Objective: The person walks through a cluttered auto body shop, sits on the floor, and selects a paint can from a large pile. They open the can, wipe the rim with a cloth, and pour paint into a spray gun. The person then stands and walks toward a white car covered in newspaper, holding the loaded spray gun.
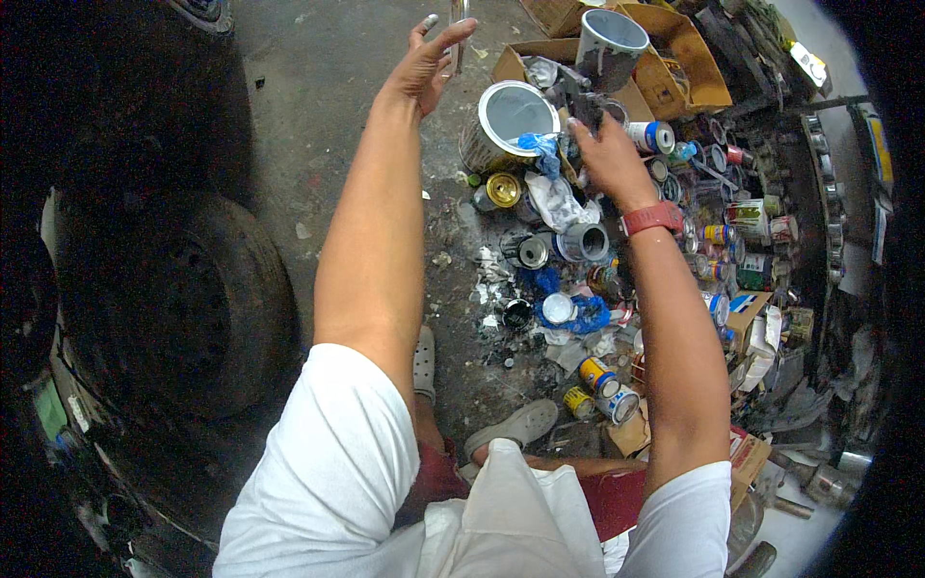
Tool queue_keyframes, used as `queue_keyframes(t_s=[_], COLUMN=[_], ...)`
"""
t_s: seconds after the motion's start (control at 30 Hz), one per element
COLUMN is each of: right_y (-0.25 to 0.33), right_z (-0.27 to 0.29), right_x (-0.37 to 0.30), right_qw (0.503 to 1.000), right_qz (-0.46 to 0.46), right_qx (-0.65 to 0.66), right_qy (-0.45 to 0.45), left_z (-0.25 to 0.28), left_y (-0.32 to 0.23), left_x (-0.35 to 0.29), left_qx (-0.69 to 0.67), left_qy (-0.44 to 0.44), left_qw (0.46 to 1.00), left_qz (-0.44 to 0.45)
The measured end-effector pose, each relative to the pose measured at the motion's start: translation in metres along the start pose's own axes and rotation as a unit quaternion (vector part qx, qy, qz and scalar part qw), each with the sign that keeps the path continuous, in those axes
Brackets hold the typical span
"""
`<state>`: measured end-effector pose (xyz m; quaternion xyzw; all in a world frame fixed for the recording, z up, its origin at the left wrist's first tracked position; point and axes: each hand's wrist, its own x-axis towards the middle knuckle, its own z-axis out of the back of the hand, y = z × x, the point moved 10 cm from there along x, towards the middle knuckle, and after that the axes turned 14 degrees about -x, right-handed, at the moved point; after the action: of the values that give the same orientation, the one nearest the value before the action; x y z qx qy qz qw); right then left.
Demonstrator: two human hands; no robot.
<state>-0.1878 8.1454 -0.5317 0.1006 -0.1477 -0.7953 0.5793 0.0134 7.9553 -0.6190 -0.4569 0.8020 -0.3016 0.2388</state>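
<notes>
At the top edge, my left hand (429, 67) is raised with its fingers curled round a shiny, narrow, clear-looking object (458, 43). The frame's edge cuts off the upper part of it. Farther right, my right hand (612, 159) is closed at a dark, blackish object (580, 99), whose kind I cannot make out. A large pail with a pale rim (482, 144) stands just left of that hand, with a crumpled blue glove or plastic piece (541, 149) over its edge. Beyond the hand, a second grey pail (609, 63) stands in front of the cardboard boxes.
Open cardboard boxes (689, 58) sit at the far right. Many paint cans (581, 243), rags (557, 200) and blue plastic (588, 316) crowd the paint-spattered floor (453, 241) on the right. To the left is a dark wheel with a tyre (217, 299). My shoes (515, 424) are below.
</notes>
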Motion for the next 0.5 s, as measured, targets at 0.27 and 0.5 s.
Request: queue_keyframes(t_s=[0.27, 0.5], right_y=[-0.021, -0.056], right_z=[0.042, 0.026], right_x=[0.016, 0.011], right_qw=[0.981, 0.893], right_qz=[0.022, 0.018], right_qx=[-0.188, -0.427], right_qy=[0.032, 0.142], left_z=[0.003, 0.001], left_y=[0.004, 0.008], left_x=[0.001, -0.001], left_qx=[0.044, 0.077], left_qy=[-0.016, -0.029], left_qw=[0.999, 0.996], left_qz=[0.006, 0.017])
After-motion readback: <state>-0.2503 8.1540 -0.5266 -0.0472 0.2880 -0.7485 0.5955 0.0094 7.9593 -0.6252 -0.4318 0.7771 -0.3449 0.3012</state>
